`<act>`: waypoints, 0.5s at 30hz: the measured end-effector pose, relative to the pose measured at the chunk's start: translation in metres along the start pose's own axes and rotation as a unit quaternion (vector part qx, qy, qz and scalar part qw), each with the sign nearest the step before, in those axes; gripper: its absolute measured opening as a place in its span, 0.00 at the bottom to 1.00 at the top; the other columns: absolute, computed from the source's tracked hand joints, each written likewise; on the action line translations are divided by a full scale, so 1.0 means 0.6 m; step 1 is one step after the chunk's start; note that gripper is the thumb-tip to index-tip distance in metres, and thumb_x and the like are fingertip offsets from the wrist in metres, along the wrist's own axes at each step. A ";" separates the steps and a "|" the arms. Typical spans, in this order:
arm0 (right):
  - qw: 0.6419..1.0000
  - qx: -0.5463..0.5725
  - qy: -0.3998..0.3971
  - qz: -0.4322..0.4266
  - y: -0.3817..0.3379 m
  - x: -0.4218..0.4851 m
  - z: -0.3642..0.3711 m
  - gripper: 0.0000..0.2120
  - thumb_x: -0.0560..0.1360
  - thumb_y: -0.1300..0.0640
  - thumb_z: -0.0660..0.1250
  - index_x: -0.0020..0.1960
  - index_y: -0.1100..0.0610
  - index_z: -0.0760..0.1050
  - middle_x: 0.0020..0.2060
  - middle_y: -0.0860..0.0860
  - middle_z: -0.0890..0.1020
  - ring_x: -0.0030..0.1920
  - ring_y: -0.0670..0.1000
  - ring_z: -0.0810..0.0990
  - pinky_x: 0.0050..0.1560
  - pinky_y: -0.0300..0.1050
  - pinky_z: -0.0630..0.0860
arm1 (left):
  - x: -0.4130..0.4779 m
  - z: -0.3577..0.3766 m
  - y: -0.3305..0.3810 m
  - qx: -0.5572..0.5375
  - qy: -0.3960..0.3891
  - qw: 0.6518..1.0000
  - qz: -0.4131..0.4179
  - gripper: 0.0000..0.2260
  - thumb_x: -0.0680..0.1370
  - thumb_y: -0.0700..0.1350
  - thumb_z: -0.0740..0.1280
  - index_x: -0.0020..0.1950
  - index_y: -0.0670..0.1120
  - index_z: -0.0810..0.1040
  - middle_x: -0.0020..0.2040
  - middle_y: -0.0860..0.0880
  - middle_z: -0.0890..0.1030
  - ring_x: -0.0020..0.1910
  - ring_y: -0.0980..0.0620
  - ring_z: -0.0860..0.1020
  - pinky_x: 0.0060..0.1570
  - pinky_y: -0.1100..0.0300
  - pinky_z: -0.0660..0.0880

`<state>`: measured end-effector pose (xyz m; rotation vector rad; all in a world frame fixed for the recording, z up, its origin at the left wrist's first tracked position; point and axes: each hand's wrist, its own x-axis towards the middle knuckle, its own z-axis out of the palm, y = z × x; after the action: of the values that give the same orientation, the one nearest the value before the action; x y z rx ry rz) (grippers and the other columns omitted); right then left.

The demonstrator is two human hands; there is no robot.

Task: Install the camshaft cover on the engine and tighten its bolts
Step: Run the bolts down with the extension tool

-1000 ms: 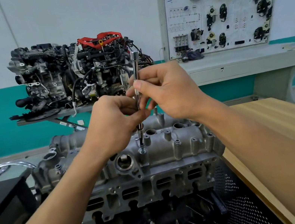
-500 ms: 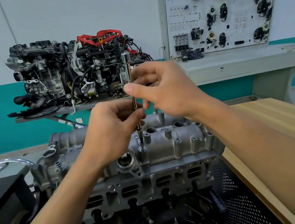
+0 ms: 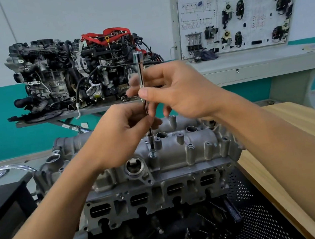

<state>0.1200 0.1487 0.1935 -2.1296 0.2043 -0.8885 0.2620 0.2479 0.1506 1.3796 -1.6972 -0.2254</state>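
The grey cast camshaft cover (image 3: 180,157) lies on top of the engine (image 3: 156,199) in front of me. A long chrome extension bar (image 3: 139,67) stands upright, its lower tip seated on a bolt (image 3: 153,155) near the cover's middle. My left hand (image 3: 121,134) pinches the bar low down with thumb and fingers. My right hand (image 3: 177,92) pinches it higher up between thumb and fingertips. Several other bolt bosses line the cover to the right.
A wooden bench (image 3: 312,134) runs along the right. A perforated black panel (image 3: 254,218) sits beside the engine. A black box (image 3: 2,210) stands at the left. Behind are a display engine (image 3: 80,69) on a stand and a wiring training board (image 3: 237,6).
The bar has straightened to upright and both hands have shifted their fingers along it; the right hand's fingers have spread a little. The bar's tip stays on the same bolt.
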 end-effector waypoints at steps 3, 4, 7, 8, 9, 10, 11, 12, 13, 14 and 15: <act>0.996 -0.057 0.066 -0.024 0.002 0.003 0.008 0.06 0.75 0.60 0.73 0.41 0.61 0.78 0.35 0.58 0.84 0.28 0.53 0.80 0.27 0.41 0.75 | 0.006 0.004 -0.003 -0.003 0.027 1.000 -0.006 0.03 0.79 0.43 0.70 0.49 0.46 0.84 0.43 0.41 0.85 0.39 0.54 0.81 0.40 0.60 0.76; 0.989 -0.093 0.107 -0.030 0.006 0.004 0.012 0.11 0.72 0.56 0.76 0.38 0.59 0.75 0.33 0.60 0.82 0.28 0.55 0.80 0.28 0.44 0.75 | 0.006 0.010 -0.006 -0.008 0.079 0.997 -0.008 0.03 0.76 0.45 0.74 0.47 0.46 0.84 0.40 0.39 0.84 0.34 0.49 0.78 0.36 0.56 0.75; 0.986 -0.076 0.145 -0.014 0.012 0.007 0.018 0.17 0.68 0.49 0.79 0.37 0.57 0.73 0.29 0.57 0.80 0.28 0.55 0.80 0.29 0.46 0.76 | 0.003 0.024 -0.014 -0.015 0.219 0.976 -0.007 0.08 0.70 0.46 0.79 0.44 0.44 0.84 0.34 0.46 0.85 0.33 0.48 0.83 0.35 0.53 0.81; 0.991 -0.038 0.129 -0.001 0.013 0.009 0.017 0.16 0.70 0.49 0.78 0.40 0.58 0.75 0.30 0.54 0.81 0.27 0.52 0.80 0.27 0.43 0.75 | 0.001 0.027 -0.015 -0.015 0.232 0.973 -0.001 0.08 0.71 0.45 0.79 0.44 0.44 0.84 0.34 0.47 0.85 0.33 0.48 0.83 0.35 0.54 0.81; 0.994 -0.006 0.104 0.010 0.013 0.010 0.015 0.13 0.72 0.50 0.76 0.44 0.58 0.77 0.33 0.52 0.83 0.27 0.50 0.80 0.26 0.40 0.74 | 0.000 0.028 -0.015 -0.013 0.231 0.973 0.006 0.07 0.72 0.45 0.78 0.44 0.43 0.83 0.35 0.49 0.85 0.33 0.50 0.83 0.36 0.56 0.81; 0.997 0.019 0.074 0.018 0.012 0.010 0.013 0.09 0.75 0.52 0.73 0.47 0.57 0.78 0.37 0.51 0.85 0.27 0.49 0.80 0.26 0.39 0.74 | -0.001 0.027 -0.015 -0.013 0.217 0.976 0.014 0.05 0.74 0.44 0.76 0.45 0.43 0.83 0.36 0.50 0.85 0.34 0.53 0.83 0.36 0.57 0.81; 0.998 0.035 0.044 0.019 0.012 0.010 0.010 0.05 0.78 0.55 0.70 0.50 0.56 0.79 0.41 0.50 0.86 0.28 0.49 0.81 0.26 0.39 0.74 | -0.001 0.026 -0.017 -0.010 0.196 0.980 0.022 0.03 0.76 0.42 0.74 0.46 0.43 0.83 0.37 0.51 0.85 0.35 0.55 0.83 0.38 0.57 0.81; 0.999 0.046 0.019 0.016 0.011 0.010 0.008 0.03 0.79 0.58 0.67 0.50 0.56 0.79 0.43 0.50 0.87 0.28 0.49 0.81 0.27 0.39 0.74 | -0.002 0.024 -0.018 -0.004 0.172 0.985 0.028 0.03 0.78 0.41 0.71 0.47 0.42 0.83 0.38 0.50 0.85 0.37 0.55 0.84 0.40 0.55 0.81; 0.999 0.047 0.008 0.012 0.011 0.009 0.007 0.05 0.80 0.60 0.65 0.49 0.55 0.80 0.43 0.50 0.87 0.29 0.49 0.81 0.27 0.38 0.74 | -0.002 0.023 -0.020 0.003 0.154 0.988 0.032 0.04 0.80 0.39 0.69 0.48 0.41 0.83 0.39 0.46 0.85 0.38 0.52 0.83 0.42 0.52 0.81; 0.999 0.043 0.011 0.009 0.010 0.008 0.008 0.06 0.80 0.62 0.65 0.47 0.56 0.80 0.41 0.50 0.87 0.28 0.48 0.81 0.27 0.38 0.74 | -0.001 0.022 -0.021 0.008 0.140 0.990 0.034 0.06 0.81 0.39 0.67 0.49 0.40 0.83 0.39 0.41 0.84 0.39 0.47 0.82 0.43 0.48 0.80; 0.999 0.027 0.031 0.006 0.010 0.007 0.009 0.06 0.79 0.61 0.67 0.45 0.56 0.79 0.37 0.51 0.86 0.28 0.48 0.80 0.26 0.37 0.73 | -0.001 0.023 -0.020 0.010 0.133 0.991 0.034 0.06 0.81 0.40 0.67 0.50 0.40 0.83 0.40 0.37 0.83 0.40 0.41 0.82 0.43 0.45 0.80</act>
<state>0.1275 0.1459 0.1892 -2.0509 0.2230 -0.9426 0.2601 0.2390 0.1349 1.3007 -1.5250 0.0146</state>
